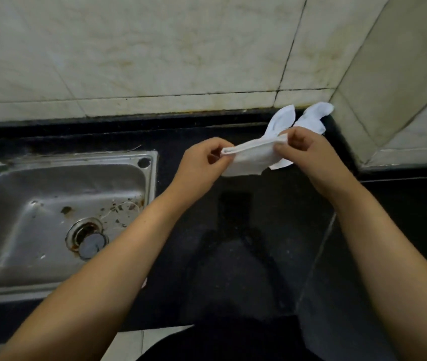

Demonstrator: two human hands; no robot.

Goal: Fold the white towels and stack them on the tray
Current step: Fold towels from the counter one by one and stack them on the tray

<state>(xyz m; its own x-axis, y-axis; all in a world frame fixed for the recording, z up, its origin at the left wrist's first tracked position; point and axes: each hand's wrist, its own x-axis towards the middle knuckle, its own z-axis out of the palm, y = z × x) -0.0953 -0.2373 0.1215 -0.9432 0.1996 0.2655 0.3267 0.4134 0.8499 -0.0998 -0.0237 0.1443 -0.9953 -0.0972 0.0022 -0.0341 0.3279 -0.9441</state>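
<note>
Small white towel (pixel 250 158) held taut in the air above the dark counter (pixel 233 256), toward its far right corner, lower part hanging slack below a doubled top edge. Left hand (pixel 202 162) pinching the left end of that edge between thumb and curled fingers; right hand (pixel 303 152) pinching the right end likewise, knuckles raised. More white towels (pixel 309 115) lying crumpled at the counter's far right corner, just behind the right hand, against the stained tile wall (pixel 155 48). Steel sink (pixel 50 204) set into the left part of the counter, debris around its drain. No tray visible.

Handling, as judged: cloth light, thin and limp, without stiffness to keep a crease unaided; neither fragile nor slippery, so a light fingertip pinch enough. Best taken at corners or along the hemmed edge, both ends at once, tension kept so that the layers stay aligned; a grip at mid-cloth likely to bunch it. Fold apparently in an early stage, hanging edges uneven and needing squaring before laying down.
</note>
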